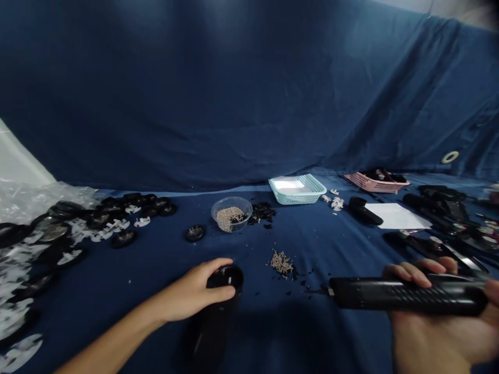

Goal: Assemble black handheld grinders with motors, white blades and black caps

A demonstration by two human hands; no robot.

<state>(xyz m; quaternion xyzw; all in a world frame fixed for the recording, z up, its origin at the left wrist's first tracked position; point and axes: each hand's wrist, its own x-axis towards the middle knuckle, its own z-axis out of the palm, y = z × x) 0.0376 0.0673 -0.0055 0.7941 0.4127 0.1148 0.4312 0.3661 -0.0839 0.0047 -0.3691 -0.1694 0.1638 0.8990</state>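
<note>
My left hand (198, 288) is closed round the upper end of a black cylindrical housing (212, 327), thumb and fingers on either side of its open, hollow top. The housing's lower part fades into shadow near the bottom edge. In my right hand (432, 322) lies a black electric screwdriver (393, 295), held level with its thin bit pointing left. The bit is apart from the housing. Between the two hands, a little farther off, a small pile of screws (281, 263) rests on the blue cloth, with small black bits around it.
A clear bowl (232, 228) holds more screws, beside a heap of black pieces (262, 212). One black round part (195, 232) lies nearby. Black discs (123, 238) and white plastic parts (23, 301) crowd the left. Behind stand a light-blue basket (298, 197) and a pink basket (376, 184).
</note>
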